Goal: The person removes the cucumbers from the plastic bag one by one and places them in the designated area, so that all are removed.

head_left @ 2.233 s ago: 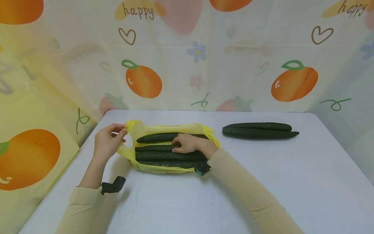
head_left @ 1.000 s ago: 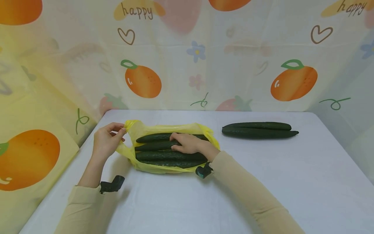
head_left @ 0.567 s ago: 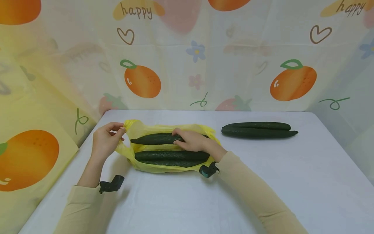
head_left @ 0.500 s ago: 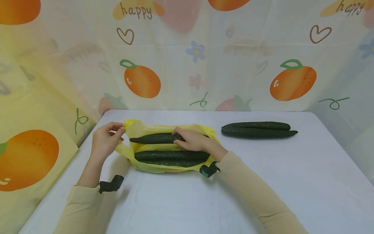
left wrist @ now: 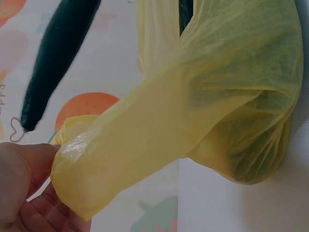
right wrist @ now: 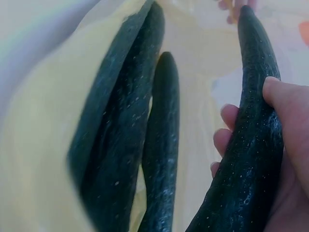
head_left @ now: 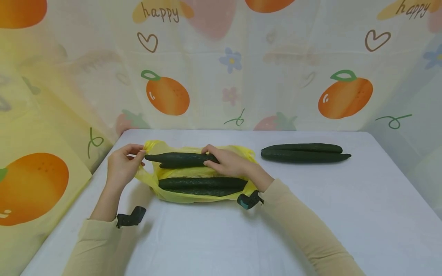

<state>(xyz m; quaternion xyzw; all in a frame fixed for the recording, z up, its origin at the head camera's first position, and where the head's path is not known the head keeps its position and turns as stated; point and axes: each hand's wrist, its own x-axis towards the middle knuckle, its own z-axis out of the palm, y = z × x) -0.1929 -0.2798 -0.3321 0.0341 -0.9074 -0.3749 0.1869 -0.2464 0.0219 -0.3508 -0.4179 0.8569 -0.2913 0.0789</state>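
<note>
Cucumber held over the open bag

The right hand (head_left: 229, 161) is curled round a cucumber (head_left: 179, 157), thumb on one side and fingertips showing on the other. That cucumber lies level above the bag (head_left: 186, 198), its thin tip reaching past the bag's left rim to just beside the left hand (head_left: 122, 163); in the left wrist view a gap shows between tip and fingers. The left thumb and fingers pinch the bag's handle (left wrist: 111, 150), drawing the mouth wide.

Three cucumbers lie inside: two side by side along the near wall, and one (head_left: 165, 166) partly under the held one in the head view. A strip of yellow floor separates them, giving some room within the mouth. Another pair (head_left: 305, 156) lies to the right, near the table's far edge, with white cloth between it and the bag. More white table (head_left: 214, 237) runs from the bag's near side toward the person.

The bag is thin, crinkled, see-through plastic, glossy at the handle and bunched into folds at its corner. The cucumbers are long, dark green and tapered, their skin dotted with fine pale bumps. A printed backdrop (head_left: 207, 84) of oranges, hearts and flowers rises behind the table.
</note>
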